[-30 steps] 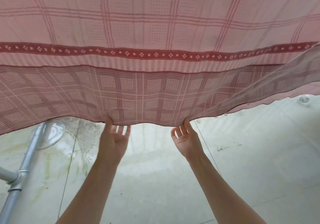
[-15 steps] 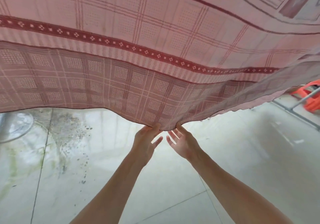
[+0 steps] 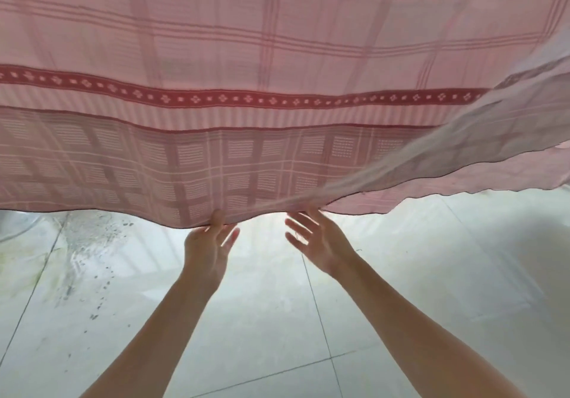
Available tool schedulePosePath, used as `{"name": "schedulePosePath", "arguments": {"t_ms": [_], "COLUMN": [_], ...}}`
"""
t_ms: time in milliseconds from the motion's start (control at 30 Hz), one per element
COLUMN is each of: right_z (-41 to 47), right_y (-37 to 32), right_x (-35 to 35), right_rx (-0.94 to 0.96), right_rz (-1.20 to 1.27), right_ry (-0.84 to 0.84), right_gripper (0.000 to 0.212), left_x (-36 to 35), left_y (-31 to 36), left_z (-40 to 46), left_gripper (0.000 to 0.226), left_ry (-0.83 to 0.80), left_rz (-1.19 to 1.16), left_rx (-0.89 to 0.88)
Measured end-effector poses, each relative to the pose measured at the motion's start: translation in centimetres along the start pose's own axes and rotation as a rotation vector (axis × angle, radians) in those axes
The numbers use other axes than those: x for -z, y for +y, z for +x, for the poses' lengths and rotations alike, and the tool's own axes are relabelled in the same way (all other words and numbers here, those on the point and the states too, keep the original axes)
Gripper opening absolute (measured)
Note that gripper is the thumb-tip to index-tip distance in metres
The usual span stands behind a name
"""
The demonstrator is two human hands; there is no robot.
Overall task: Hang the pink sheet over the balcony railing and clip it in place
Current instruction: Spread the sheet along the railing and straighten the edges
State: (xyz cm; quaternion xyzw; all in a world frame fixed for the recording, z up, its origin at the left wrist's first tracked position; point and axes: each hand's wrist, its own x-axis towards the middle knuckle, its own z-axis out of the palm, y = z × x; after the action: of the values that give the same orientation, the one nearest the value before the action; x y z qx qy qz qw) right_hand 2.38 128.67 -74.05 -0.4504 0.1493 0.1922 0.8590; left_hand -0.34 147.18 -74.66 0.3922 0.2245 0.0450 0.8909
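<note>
Pink sheet (image 3: 277, 73), checked with a dark red patterned band, spread overhead and filling the upper part of the view; lower hem sags in front of the person, second layer folds in from the right. Left hand (image 3: 207, 248) pinches the hem, thumb on the near face, remaining fingers loosely extended below the edge. Right hand (image 3: 319, 243) open, fingers spread and straight, tips at or just under the hem; actual contact cannot be told, no grip evident. Pale tiled floor (image 3: 401, 305) beneath, stained patch at left. Railing and clips not in view. Judgement: step in hand is spreading and straightening the sheet, clipping not yet begun. Next move calls for the right hand to take the hem, then both to draw the edge level before reaching for a clip.
</note>
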Motion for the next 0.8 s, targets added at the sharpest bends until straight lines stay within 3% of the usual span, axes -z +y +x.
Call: {"name": "schedulePosePath", "arguments": {"t_ms": [200,400,600,800], "right_z": [1.8,4.9,7.6,8.0], "right_y": [-9.2,-16.0,-16.8,-16.4], "right_x": [6.2,11.3,13.7,14.4], "right_rx": [0.193,0.316,0.328,0.301], "right_rz": [0.290,0.500,0.236,0.203], "right_ry": [-0.004,0.045,0.181,0.252], "right_gripper": [0.040,0.010,0.016,0.016], "left_x": [-1.9,-3.7,-5.1,-5.0], "left_y": [-0.3,-0.1,0.4,0.7], "left_z": [2.1,3.9,5.7,6.5], "left_gripper": [0.015,0.012,0.015,0.016], "left_ry": [0.169,0.332,0.327,0.312], "left_rz": [-0.065,-0.072,0.017,0.029], "left_rx": [-0.133,-0.199,-0.175,-0.116]}}
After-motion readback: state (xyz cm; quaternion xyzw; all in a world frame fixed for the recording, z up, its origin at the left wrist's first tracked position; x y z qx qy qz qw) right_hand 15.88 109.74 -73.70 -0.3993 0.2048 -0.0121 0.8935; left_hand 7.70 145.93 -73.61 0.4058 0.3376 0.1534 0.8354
